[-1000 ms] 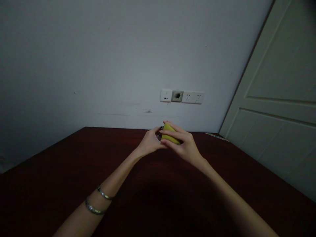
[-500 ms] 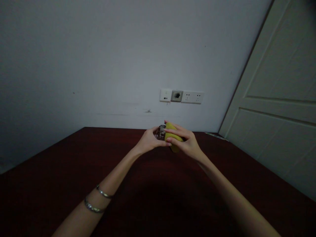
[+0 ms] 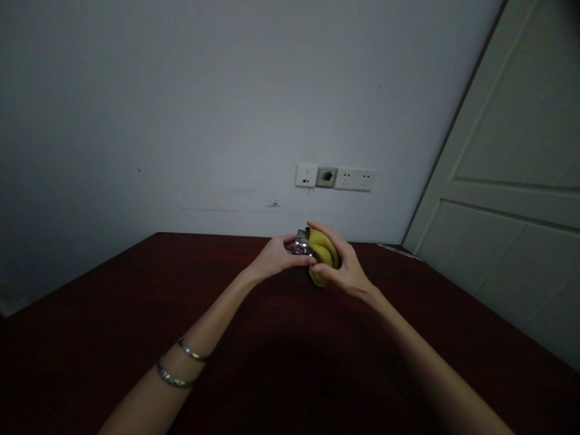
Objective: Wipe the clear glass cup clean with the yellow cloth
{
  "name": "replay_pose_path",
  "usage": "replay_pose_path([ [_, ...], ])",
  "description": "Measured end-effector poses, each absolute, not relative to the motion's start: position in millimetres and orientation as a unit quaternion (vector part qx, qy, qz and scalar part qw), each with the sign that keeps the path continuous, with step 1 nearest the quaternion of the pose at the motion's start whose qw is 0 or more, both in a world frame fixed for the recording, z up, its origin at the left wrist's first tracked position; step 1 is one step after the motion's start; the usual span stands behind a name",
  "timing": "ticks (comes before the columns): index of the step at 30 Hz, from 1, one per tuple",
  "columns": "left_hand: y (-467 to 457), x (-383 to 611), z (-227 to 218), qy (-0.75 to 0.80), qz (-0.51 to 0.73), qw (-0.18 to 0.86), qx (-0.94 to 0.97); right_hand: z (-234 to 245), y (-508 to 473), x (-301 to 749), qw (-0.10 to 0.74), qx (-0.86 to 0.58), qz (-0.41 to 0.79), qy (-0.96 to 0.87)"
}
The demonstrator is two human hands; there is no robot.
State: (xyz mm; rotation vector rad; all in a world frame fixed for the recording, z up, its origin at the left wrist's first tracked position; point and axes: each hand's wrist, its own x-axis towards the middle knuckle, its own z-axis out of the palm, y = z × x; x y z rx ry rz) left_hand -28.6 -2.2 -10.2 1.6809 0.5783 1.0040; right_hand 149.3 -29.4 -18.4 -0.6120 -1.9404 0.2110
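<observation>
Two silver bangles are circling the person's left forearm, which is reaching across the dark red-brown counter toward the middle of the view. The left hand is closing in a narrow grip, its fingertips pressing on a shiny silver piece that may be foil or clear wrapping, though the dim light leaves that uncertain. This piece is sitting right against the left side of a lobed yellow object, which is too dark and small to name more closely. The right hand is curling around the yellow object from the right, holding it in a closed grip with the fingers wrapping over its top. Both things are staying between the hands, over the far part of the counter. Above them, a white socket panel is sitting low on the pale wall. Further right, a pale strip is lying at the counter's far corner, just beside a cream panelled door.
</observation>
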Motion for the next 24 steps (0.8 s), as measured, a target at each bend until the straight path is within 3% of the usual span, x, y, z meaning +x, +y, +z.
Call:
replay_pose_path([
  [5, 0.2, -33.1, -12.3, 0.273, 0.392, 0.530, 0.701, -22.5, -28.5, 147.8, 0.457, -0.243, -0.038, -0.855],
  [14, -1.3, -36.5, -4.8, 0.261, 0.341, 0.507, 0.748, -29.9, -25.1, 138.7, 0.521, -0.253, -0.020, -0.815],
  [19, -2.2, -48.4, 15.4, 0.223, 0.218, 0.450, 0.837, -25.1, -28.1, 131.9, 0.603, -0.296, 0.130, -0.729],
  [24, -4.7, -47.3, 28.6, 0.272, 0.242, 0.347, 0.865, -8.8, -34.5, 128.1, 0.651, -0.318, 0.298, -0.622],
])
